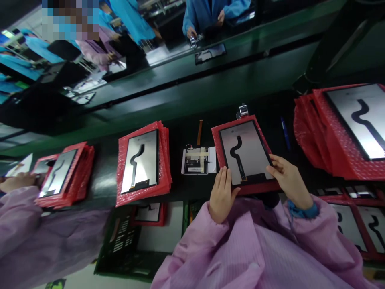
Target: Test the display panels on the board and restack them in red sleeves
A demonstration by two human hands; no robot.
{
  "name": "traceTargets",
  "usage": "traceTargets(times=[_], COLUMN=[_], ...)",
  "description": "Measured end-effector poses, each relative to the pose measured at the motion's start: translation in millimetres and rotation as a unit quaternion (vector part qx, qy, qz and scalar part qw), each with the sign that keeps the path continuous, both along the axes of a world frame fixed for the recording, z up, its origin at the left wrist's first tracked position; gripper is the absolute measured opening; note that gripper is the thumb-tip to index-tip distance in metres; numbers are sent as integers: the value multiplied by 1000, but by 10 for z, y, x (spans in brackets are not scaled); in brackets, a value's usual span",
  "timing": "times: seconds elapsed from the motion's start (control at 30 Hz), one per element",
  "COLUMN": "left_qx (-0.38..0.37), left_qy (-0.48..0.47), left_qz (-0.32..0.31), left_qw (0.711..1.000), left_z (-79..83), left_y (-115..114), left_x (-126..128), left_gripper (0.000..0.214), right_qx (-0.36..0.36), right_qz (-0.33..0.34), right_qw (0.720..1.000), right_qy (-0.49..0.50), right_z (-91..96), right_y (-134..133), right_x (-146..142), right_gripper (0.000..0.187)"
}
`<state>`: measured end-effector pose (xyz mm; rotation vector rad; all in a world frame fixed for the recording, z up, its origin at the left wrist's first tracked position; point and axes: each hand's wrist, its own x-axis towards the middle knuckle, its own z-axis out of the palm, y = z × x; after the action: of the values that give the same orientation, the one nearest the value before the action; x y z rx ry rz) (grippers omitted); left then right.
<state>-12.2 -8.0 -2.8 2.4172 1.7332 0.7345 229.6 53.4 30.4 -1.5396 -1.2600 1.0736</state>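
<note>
Pink smock (255,245) nearest us, head view. At the front edge of the workbench (180,188), an LCD panel (254,148) with a black flex cable (241,168) lies on a red bubble-wrap pouch (217,138). Our left hand (221,195) rests open at the panel's lower-left corner; our right hand (290,180) touches its right edge with bent fingers, whether pinching we cannot tell. We judge it light, stiff, slick, fragile: best held by opposite edges, clear of the cable.

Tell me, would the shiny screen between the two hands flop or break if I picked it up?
The screen lies flat and straight-edged, so it's probably stiff. It looks thin and shiny, so it might crack. Its black ribbon curves, so that part is likely bendy.
</note>
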Motion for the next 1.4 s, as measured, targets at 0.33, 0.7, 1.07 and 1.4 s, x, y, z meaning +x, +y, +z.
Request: traceTargets(times=[0.33,0.7,1.07,1.4], left_qx=[-50,-92,-44,-55], left_qy=[6,-14,-437,-467], left_qz=[-77,258,77,-4], left_qw=[996,962,895,882], left_z=[431,592,441,497], left_y=[357,2008,2120,2047], left_x=[-376,-771,-955,-933], left_gripper=[51,13,23,30], right_qx=[173,187,182,185], right_qz=[23,271,288,276], right_qw=[889,828,844,851], right_qy=[-423,-454,-415,-406], right_z=[286,429,111,108], right_y=[7,957,710,728], right_x=[-58,-637,-534,-581], right_gripper=[44,48,85,78])
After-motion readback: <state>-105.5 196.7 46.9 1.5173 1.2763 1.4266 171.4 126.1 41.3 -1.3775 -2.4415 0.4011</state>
